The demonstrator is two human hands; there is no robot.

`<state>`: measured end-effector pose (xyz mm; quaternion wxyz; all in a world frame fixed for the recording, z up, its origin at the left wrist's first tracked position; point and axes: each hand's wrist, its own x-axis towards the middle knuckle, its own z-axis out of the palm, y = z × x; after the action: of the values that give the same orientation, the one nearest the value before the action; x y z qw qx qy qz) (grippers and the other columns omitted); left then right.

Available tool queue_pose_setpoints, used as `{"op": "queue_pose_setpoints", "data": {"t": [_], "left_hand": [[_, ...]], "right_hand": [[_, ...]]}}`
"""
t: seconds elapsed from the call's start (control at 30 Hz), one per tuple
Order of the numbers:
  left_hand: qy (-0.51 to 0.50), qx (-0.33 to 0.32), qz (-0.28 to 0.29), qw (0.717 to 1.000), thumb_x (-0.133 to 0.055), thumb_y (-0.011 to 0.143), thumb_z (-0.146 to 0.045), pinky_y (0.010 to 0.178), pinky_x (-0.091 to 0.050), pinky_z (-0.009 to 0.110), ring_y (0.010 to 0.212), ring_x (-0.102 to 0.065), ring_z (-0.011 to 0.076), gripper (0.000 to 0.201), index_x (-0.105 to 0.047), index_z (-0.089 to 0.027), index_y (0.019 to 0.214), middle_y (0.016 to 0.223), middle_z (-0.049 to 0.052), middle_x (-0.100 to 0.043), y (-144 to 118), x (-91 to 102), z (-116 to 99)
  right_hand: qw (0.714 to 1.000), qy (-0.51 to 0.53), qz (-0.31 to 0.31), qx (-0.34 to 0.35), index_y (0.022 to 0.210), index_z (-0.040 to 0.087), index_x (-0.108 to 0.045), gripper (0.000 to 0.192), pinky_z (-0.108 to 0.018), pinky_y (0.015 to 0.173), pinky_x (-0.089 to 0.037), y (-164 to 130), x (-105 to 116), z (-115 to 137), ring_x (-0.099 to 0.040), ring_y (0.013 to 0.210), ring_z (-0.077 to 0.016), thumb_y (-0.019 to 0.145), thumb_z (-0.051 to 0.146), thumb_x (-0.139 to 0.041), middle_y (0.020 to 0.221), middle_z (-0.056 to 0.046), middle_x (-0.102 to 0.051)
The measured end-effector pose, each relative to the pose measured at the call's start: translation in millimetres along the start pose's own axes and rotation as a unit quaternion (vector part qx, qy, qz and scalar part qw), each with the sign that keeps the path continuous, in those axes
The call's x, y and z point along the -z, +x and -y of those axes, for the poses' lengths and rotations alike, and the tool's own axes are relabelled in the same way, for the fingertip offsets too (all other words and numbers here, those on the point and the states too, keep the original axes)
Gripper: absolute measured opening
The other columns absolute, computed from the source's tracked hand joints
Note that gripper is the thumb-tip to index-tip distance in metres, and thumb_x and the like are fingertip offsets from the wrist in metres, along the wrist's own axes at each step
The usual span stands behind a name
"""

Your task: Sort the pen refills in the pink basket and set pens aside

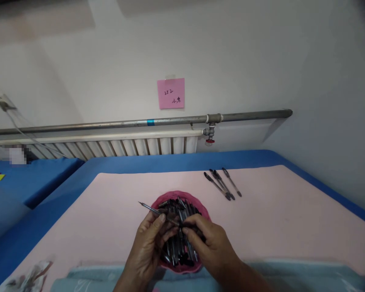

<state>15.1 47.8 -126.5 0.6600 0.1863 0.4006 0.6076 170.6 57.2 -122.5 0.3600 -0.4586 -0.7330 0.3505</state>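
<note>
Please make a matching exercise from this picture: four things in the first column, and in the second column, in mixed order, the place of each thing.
Things:
1. pen
2. pink bowl
3. three pens
4. pink note

Places:
A. stuck on the wall above the pipe
B. lying side by side on the pink mat, to the right beyond the bowl
C. held between the left hand and the right hand
D. under both hands, full of dark pens

Pairs: 1-C, 2-D, 3-B, 4-A

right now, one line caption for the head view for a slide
Both hands, left hand and right hand, hold one pen over a pink bowl of pens; three pens lie apart.
</note>
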Motion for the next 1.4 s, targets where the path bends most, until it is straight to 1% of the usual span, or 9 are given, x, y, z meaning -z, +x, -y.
{"op": "queue_pose_setpoints", "data": {"t": [0.33,0.6,0.67,0.77,0.87,0.97,1.13,1.27,1.4], "left_hand": [[0.018,-0.028,0.002,0.999,-0.072,0.07,-0.024,0.07,-0.054,0.026,0.073,-0.067,0.0155,0.023,-0.064,-0.015,0.09,0.083,0.006,-0.072,0.1,2.2,7.2],[0.032,-0.029,0.007,0.999,-0.072,0.07,-0.022,0.067,-0.054,0.025,0.071,-0.067,0.0143,0.024,-0.065,-0.015,0.091,0.084,0.006,-0.072,-1.7,1.3,6.9],[0.025,-0.026,0.001,0.999,-0.073,0.069,-0.022,0.067,-0.054,0.025,0.071,-0.067,0.0145,0.025,-0.065,-0.015,0.091,0.084,0.006,-0.072,-0.6,2.1,7.5],[0.023,-0.025,-0.002,0.999,-0.071,0.071,-0.022,0.068,-0.053,0.026,0.072,-0.067,0.0149,0.024,-0.064,-0.015,0.092,0.085,0.006,-0.072,0.6,3.1,8.8],[0.028,-0.027,0.0,0.999,-0.069,0.073,-0.022,0.07,-0.053,0.026,0.074,-0.068,0.0151,0.022,-0.063,-0.016,0.093,0.087,0.006,-0.072,0.7,3.6,9.7],[0.03,-0.027,0.002,0.999,-0.068,0.074,-0.022,0.071,-0.053,0.026,0.077,-0.068,0.0152,0.021,-0.063,-0.016,0.094,0.088,0.006,-0.072,0.2,3.7,10.3],[0.035,-0.025,-0.003,0.999,-0.069,0.073,-0.022,0.07,-0.053,0.024,0.076,-0.068,0.0152,0.022,-0.063,-0.016,0.094,0.087,0.005,-0.073,-1.2,2.7,9.4],[0.042,-0.024,-0.004,0.999,-0.07,0.072,-0.022,0.069,-0.053,0.023,0.074,-0.069,0.0146,0.02,-0.064,-0.016,0.09,0.084,0.006,-0.073,-2.0,2.3,7.6],[0.04,-0.029,0.0,0.999,-0.071,0.071,-0.023,0.069,-0.053,0.024,0.074,-0.068,0.0149,0.023,-0.064,-0.016,0.092,0.086,0.006,-0.073,-1.0,2.7,7.6]], "right_hand": [[0.999,0.032,-0.001,0.007,0.082,0.021,-0.056,0.009,-0.022,0.053,-0.04,-0.7,-1.6,-0.3,-0.053,0.057,-0.0119,0.083,0.022,-0.047,0.065,0.002,-0.058],[0.968,0.226,0.058,-0.088,0.085,0.023,-0.047,0.009,-0.021,0.042,-0.036,2.5,-7.4,-6.4,-0.046,0.043,-0.01,0.085,0.029,-0.041,0.056,0.006,-0.049],[0.981,0.17,0.053,-0.076,0.087,0.023,-0.049,0.01,-0.022,0.047,-0.039,1.9,-8.0,-7.1,-0.051,0.051,-0.0116,0.085,0.031,-0.045,0.061,0.004,-0.054],[0.998,0.01,0.022,-0.049,0.088,0.023,-0.052,0.01,-0.024,0.055,-0.041,-1.0,-8.4,-9.7,-0.056,0.065,-0.0142,0.08,0.03,-0.055,0.073,0.001,-0.059],[0.995,-0.1,0.007,0.002,0.083,0.022,-0.052,0.007,-0.025,0.059,-0.041,-3.1,-8.7,-13.3,-0.055,0.069,-0.0148,0.086,0.027,-0.048,0.078,-0.001,-0.059],[0.99,-0.127,0.023,0.053,0.083,0.021,-0.052,0.016,-0.026,0.062,-0.042,-2.9,-8.1,-14.9,-0.055,0.071,-0.0149,0.091,0.026,-0.039,0.079,-0.002,-0.058],[0.984,-0.159,0.003,0.083,0.086,0.021,-0.05,0.001,-0.026,0.064,-0.044,-2.6,-6.8,-15.6,-0.055,0.076,-0.0164,0.085,0.021,-0.05,0.085,-0.003,-0.057],[0.979,-0.162,0.012,0.126,0.084,0.021,-0.051,0.009,-0.025,0.063,-0.044,-3.4,-6.5,-15.8,-0.054,0.071,-0.0149,0.088,0.018,-0.044,0.079,-0.003,-0.056],[0.974,-0.175,-0.009,0.143,0.087,0.021,-0.052,0.004,-0.026,0.064,-0.045,-3.3,-6.8,-15.3,-0.055,0.076,-0.0167,0.087,0.02,-0.049,0.085,-0.005,-0.057]]}}
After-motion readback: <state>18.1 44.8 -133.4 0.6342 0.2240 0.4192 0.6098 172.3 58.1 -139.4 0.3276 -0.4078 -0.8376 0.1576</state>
